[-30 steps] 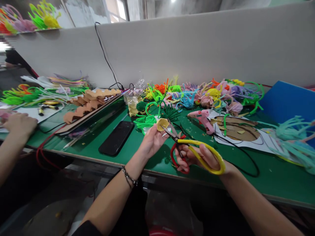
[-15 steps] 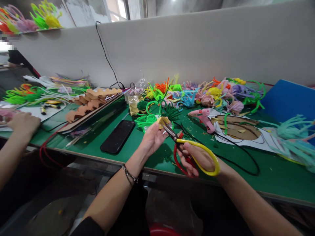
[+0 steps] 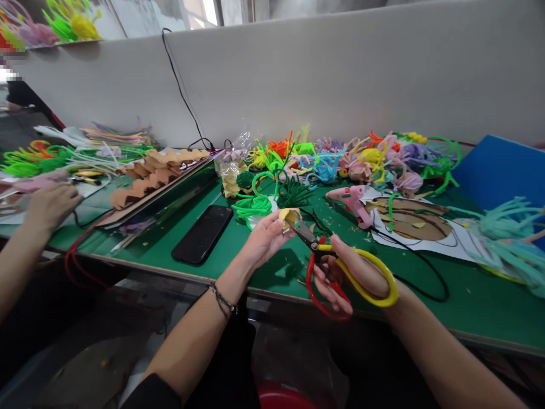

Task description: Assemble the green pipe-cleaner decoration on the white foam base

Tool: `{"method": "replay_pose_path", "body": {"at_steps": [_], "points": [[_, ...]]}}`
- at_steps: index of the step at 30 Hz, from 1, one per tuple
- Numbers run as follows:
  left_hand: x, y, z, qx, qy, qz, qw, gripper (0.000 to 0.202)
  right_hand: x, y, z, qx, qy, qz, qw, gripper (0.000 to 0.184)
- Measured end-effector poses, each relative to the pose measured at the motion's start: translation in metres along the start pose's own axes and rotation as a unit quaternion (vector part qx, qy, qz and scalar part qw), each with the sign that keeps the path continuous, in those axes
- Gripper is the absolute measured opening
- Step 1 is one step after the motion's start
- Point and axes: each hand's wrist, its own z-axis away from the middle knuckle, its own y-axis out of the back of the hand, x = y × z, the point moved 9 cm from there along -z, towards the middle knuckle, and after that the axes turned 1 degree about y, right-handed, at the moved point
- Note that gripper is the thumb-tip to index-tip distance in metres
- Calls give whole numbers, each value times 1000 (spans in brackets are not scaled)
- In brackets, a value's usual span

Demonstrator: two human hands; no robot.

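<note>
My left hand (image 3: 264,241) pinches a small yellow felt piece (image 3: 289,215) above the green table (image 3: 238,258). My right hand (image 3: 351,275) grips scissors (image 3: 336,267) with one yellow and one red handle loop. The scissor blades point up-left and meet the yellow piece. A black phone (image 3: 203,234) lies on the table left of my left hand. A pink glue gun (image 3: 353,203) rests just beyond the scissors.
A heap of coloured pipe-cleaner flowers (image 3: 340,159) lines the back by the grey partition. Brown cardboard cut-outs (image 3: 157,170) lie on a tray at left. Another person's hand (image 3: 51,204) works at far left. A blue board (image 3: 498,170) stands at right, with round cardboard (image 3: 411,218) on white paper.
The scissors and my right hand have shifted slightly right and down, and the handle loops have spread apart. My left hand keeps hold of the yellow piece. The other person's hand has moved right.
</note>
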Motion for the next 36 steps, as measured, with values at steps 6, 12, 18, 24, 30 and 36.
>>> {"method": "replay_pose_path", "body": {"at_steps": [6, 12, 18, 24, 30, 36], "points": [[-1, -1, 0, 15, -8, 16, 1000, 31, 4, 8, -2, 17, -34, -42, 998, 62], [3, -3, -2, 0, -16, 28, 999, 33, -1, -6, -1, -111, 3, -115, 987, 73], [6, -10, -1, -35, -28, 40, 998, 31, -5, -12, -1, -146, 19, -142, 979, 79], [6, -13, 1, -51, -40, 14, 998, 33, -3, -11, 0, -134, 8, -136, 982, 79], [8, -7, 0, -56, -53, -38, 996, 32, 1, -6, -1, -88, -20, -124, 988, 76], [9, -8, 0, -71, -62, -65, 993, 33, 4, 1, -1, -29, -38, -98, 994, 69]]}}
